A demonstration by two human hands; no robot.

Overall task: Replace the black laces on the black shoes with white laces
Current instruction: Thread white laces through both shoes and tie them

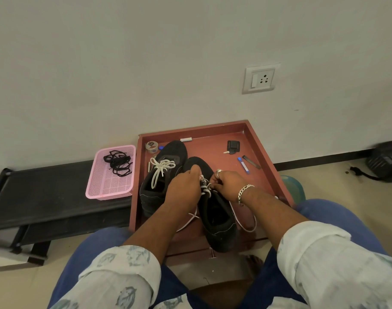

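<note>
Fingers of the left hand (pixel 186 186) and the right hand (pixel 227 182) are curling in and pinching the white lace (pixel 204 186) over the eyelets of the near black shoe (pixel 217 221), which is lying in the red-brown tray (pixel 266 166). Loose ends of that lace are trailing out on both sides of the shoe, below the fingers. Just left of the fingers, the other black shoe (pixel 161 175) is sitting already tied with a white bow (pixel 162 167). Farther left, the black laces (pixel 118 162) are lying tangled in a pink basket (pixel 110 184). Both forearms are reaching forward from rolled sleeves, wrists nearly meeting over the shoe; the right wrist is wearing a chain bracelet (pixel 245 191).
</note>
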